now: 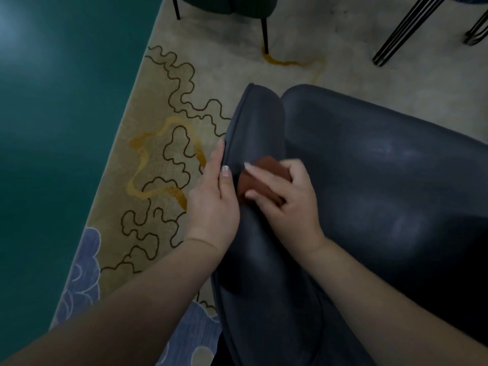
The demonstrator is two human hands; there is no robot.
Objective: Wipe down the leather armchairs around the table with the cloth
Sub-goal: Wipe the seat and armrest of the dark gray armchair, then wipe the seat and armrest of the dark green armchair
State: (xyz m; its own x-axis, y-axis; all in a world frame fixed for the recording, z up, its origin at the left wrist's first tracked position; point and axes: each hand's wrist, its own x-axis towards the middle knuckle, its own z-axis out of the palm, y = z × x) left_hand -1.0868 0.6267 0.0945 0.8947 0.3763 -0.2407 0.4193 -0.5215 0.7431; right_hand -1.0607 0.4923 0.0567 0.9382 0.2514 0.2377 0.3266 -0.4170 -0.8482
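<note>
Far left of the armchair [369,186]: a teal floor [52,128], glossy, with a pale reflection at the upper corner. It borders a beige rug [169,107] patterned with dark wavy outlines, amber streaks and blue-grey cloud shapes at the lower edge.

Nearer the armchair's left side: the left hand [214,202] reaches in from the lower left on a bare forearm. It grasps the piped outer edge of the armchair's left armrest [253,133], fingers lying along the outer face toward the rug and thumb hooked over onto the top surface.

On the armrest, immediately right of the left thumb: a rust-brown cloth [260,178], folded into a compact pad and lying flat against the dark leather. The right hand [285,196] clasps it from above, index finger extended along the top of the pad and remaining fingers curled round its near edge. The two hands are close together but whether they touch cannot be determined.

Right of the armrest: the armchair's seat, dark grey-blue leather, showing soft dull highlights.

Beyond the armchair, at the top: a second chair [224,3], dark green upholstery on thin black legs, standing on the rug. Up and to the right of the armchair: black hairpin legs [404,27] of another piece of furniture.
</note>
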